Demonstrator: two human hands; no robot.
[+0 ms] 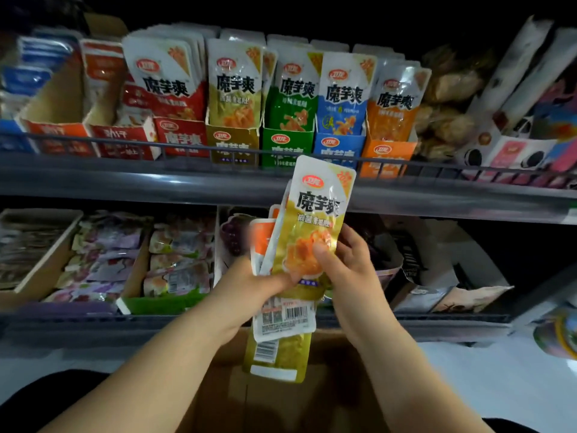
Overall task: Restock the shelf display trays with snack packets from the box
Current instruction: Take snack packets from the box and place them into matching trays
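While the cardboard box sits open low down betw. both forearms, left hand clamps a fanned bunch of snack packets and right hand pinches the front yellow packet w/ thumb on its face. Beyond, upper-shelf display trays stand packed w/ upright packets.

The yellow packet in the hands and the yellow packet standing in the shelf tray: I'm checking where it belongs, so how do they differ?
The held yellow packet leans right, pinched by fingers of the left hand and right hand; the tray yellow packet stands upright, untouched. The held yellow packet fronts a mixed fan including an orange packet; the tray yellow packet fronts its yellow display tray. Both share the gold colour, red logo and lettering.
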